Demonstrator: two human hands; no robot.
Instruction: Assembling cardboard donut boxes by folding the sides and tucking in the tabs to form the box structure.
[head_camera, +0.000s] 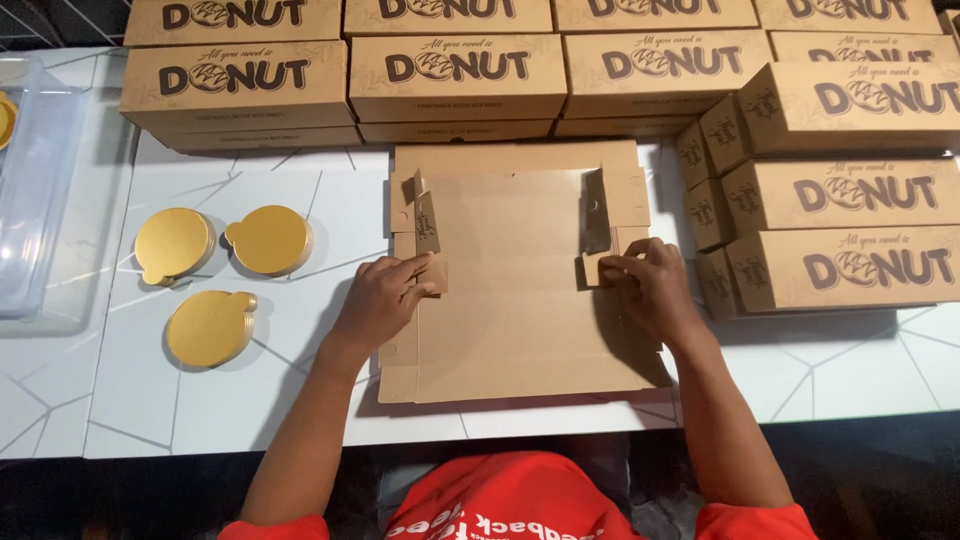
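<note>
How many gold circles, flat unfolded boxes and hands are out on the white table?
gold round boards: 3
flat unfolded cardboard box: 1
hands, left hand and right hand: 2
Total: 6

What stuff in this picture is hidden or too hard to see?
Head view:
- Flat brown cardboard box blank: the parts under the left hand and right hand are covered, so the folds there are hidden.
- Clear plastic bin: cut off by the left edge; only a sliver of something yellow shows inside.
- Stacked brown cardboard boxes: the top row is cut by the top edge.
- Round gold cardboard discs: how many lie in each pile is too small to tell.
</note>
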